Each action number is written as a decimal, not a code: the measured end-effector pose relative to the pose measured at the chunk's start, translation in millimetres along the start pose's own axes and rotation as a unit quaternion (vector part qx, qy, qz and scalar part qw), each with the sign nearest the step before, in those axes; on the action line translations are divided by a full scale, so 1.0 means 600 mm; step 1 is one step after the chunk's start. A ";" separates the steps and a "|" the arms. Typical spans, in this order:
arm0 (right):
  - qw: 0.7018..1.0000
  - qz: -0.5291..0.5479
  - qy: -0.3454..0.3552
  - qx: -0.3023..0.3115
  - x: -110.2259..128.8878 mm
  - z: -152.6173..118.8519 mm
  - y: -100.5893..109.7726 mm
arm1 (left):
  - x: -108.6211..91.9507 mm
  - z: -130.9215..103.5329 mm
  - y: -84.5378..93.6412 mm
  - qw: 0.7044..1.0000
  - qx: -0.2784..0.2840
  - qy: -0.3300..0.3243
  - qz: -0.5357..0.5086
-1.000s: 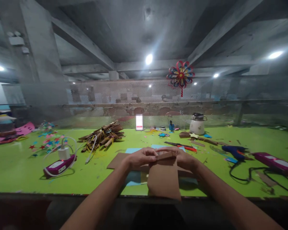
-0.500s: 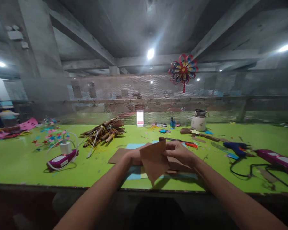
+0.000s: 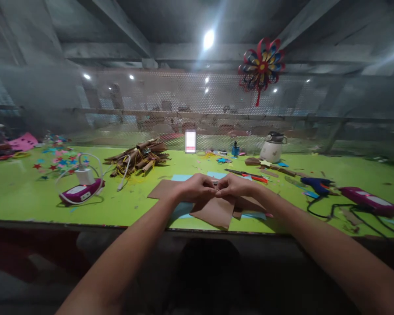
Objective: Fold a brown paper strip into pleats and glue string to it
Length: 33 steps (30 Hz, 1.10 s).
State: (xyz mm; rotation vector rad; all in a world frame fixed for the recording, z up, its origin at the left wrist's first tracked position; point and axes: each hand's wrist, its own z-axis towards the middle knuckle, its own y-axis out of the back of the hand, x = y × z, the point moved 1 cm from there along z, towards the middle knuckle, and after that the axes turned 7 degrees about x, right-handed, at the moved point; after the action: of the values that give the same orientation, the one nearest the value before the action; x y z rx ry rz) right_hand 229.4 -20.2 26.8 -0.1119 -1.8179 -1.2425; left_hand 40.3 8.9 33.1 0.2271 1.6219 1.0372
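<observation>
Both my hands meet at the far corner of a sheet of brown paper (image 3: 215, 212), which lies low over the table with its near corner toward me. My left hand (image 3: 198, 187) is closed, fingertips pinching the paper's far edge. Right beside it, my right hand (image 3: 234, 186) pinches the same edge, the two sets of fingertips nearly touching. Whether that edge is folded or curled is hidden by the fingers. Under the hands lie more brown paper (image 3: 162, 190) and light blue sheets (image 3: 182, 211).
A bundle of brown paper rolls (image 3: 141, 158) lies behind left, near a purple power strip (image 3: 82, 191). Red-handled scissors (image 3: 258, 178) lie behind my right hand. A blue glue gun (image 3: 318, 184), another purple power strip (image 3: 369, 201) and black cords are at right. A pale jug (image 3: 271, 148) stands farther back.
The brown sheet was held up, tilted, and is now lowered nearly flat. My left hand has come from behind it to its far edge, beside my right hand. The view has tipped down.
</observation>
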 end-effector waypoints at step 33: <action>0.953 -0.265 0.080 -0.126 -0.044 -0.019 -0.032 | 0.058 0.011 0.006 0.996 0.073 0.053 0.000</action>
State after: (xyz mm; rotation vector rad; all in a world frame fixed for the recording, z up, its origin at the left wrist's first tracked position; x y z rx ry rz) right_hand 242.1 -28.1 -4.6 0.3507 -1.5887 -1.8005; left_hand 32.7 36.5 11.7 0.2725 1.7968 0.9445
